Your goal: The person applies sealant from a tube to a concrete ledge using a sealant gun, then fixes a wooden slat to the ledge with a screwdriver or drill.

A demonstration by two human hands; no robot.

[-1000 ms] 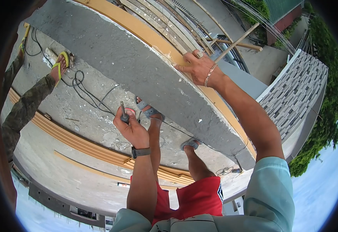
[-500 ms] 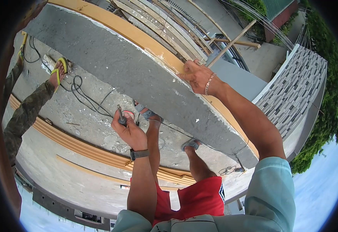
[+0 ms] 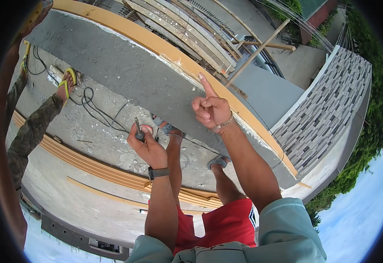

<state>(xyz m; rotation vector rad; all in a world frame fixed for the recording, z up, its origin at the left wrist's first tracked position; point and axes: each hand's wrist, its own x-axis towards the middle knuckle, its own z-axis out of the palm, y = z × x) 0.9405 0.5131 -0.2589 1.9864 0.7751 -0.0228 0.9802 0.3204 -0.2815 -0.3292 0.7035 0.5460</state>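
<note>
My left hand (image 3: 150, 148), with a dark watch on its wrist, is closed around a small dark grey tool (image 3: 139, 131) that has a short metal tip pointing up. A round red-and-white thing (image 3: 146, 128) shows right beside its fingers. Over the grey cement-topped wall (image 3: 125, 65), my right hand (image 3: 212, 110) is open and holds nothing, its index finger stretched toward the orange-tan board (image 3: 180, 61) along the wall's far edge. The other fingers of that hand are curled, and a bracelet circles the wrist.
A black cable (image 3: 97, 109) loops across the rough concrete floor. Another person's foot in a yellow flip-flop (image 3: 68, 81) stands at the left. Tan slats (image 3: 90, 162) lie behind my legs. Beyond the wall are stacked planks (image 3: 174, 26) and a stone-patterned surface (image 3: 327, 109).
My right hand has lifted off the board edge and drawn back over the wall top, its index finger now extended. The left hand stays put with the dark tool.
</note>
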